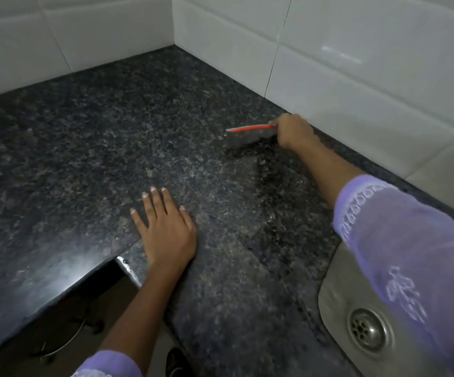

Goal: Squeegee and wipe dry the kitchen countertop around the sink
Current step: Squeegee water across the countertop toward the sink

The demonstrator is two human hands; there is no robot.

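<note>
The dark speckled granite countertop (90,148) fills the corner. My right hand (292,130) reaches far out near the back wall and grips a squeegee (247,133) with a red-orange bar; its blade touches the counter. A dark wet streak (272,191) runs from the blade back toward the sink. My left hand (166,229) lies flat on the counter near its front edge, fingers spread, holding nothing. The steel sink (334,289) with its round drain (368,329) shows at the lower right, partly hidden by my purple sleeve.
White wall tiles (356,63) line the back and the left side and meet in a corner. The counter's front edge steps inward at the lower left, above a dark cabinet with a curved metal handle (65,341).
</note>
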